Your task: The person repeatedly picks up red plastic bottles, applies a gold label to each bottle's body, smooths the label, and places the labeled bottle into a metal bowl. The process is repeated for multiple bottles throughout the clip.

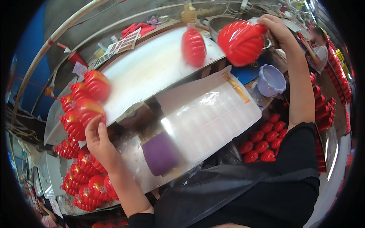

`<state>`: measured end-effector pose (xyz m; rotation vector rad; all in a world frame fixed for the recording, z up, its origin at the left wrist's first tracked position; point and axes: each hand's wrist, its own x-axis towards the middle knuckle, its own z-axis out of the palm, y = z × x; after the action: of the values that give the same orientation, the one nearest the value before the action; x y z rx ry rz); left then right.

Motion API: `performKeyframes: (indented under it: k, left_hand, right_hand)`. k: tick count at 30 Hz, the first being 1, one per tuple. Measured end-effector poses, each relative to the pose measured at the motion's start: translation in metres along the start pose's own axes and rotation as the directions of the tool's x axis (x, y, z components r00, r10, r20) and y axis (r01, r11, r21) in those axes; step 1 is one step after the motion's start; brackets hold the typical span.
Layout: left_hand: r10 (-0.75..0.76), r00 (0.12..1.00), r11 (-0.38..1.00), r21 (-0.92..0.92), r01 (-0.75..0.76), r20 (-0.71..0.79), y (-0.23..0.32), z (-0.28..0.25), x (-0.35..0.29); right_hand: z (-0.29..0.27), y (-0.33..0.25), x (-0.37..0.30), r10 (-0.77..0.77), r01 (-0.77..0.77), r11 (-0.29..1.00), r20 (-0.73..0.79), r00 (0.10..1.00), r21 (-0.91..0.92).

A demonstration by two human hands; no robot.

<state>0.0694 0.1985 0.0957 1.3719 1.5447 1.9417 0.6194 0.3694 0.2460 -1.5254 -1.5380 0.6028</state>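
Note:
In my raised right hand (276,31) is a large, glossy red ribbed bottle (240,43), gripped by its narrow end above the far right corner of the white board. My left hand (98,138) is at the left end of the board. Its fingers and thumb pinch the lower edge of another red ribbed bottle (88,109) with a gold stripe, beside several like it. Between my hands, a smaller red bottle (194,46) with a clear neck stands on the white board (144,64), slightly blurred. A clear plastic sheet (207,121) with gold strips (235,88) lies nearer me.
Many red bottles (91,188) crowd the left side, and smaller ones (263,140) lie at lower right. A pale purple bucket (271,80) stands right of the sheet. A purple cloth-like piece (160,153) lies near me. Another person (318,49) is at far right.

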Motion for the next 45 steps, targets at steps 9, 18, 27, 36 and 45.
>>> performKeyframes:
  k: [9,18,27,36,45]
  left_hand:
    - [-0.174,0.963,0.985,0.015,0.175,0.206,-0.007,0.016,-0.040]
    - [-0.265,0.935,0.964,0.096,0.249,0.236,-0.014,0.016,-0.039]
    - [-0.338,0.879,0.936,0.022,0.351,0.336,-0.033,0.017,-0.049]
    - [-0.383,0.843,0.915,0.032,0.401,0.379,-0.035,0.003,-0.065]
    - [-0.322,0.851,0.945,0.193,0.264,0.416,-0.015,-0.008,-0.076]
  right_hand:
    - [-0.021,0.082,0.072,-0.316,-0.062,0.724,-0.410,0.856,-0.687]
    - [0.053,0.094,0.099,-0.226,0.378,0.253,0.325,0.918,-0.891]
    - [0.064,0.091,0.102,0.201,-0.065,0.394,0.018,0.979,-0.917]
    - [0.022,0.164,0.085,0.025,-0.304,0.814,-0.492,0.870,-0.496]
    - [-0.011,0.142,0.079,-0.148,-0.145,0.907,-0.620,0.770,-0.396]
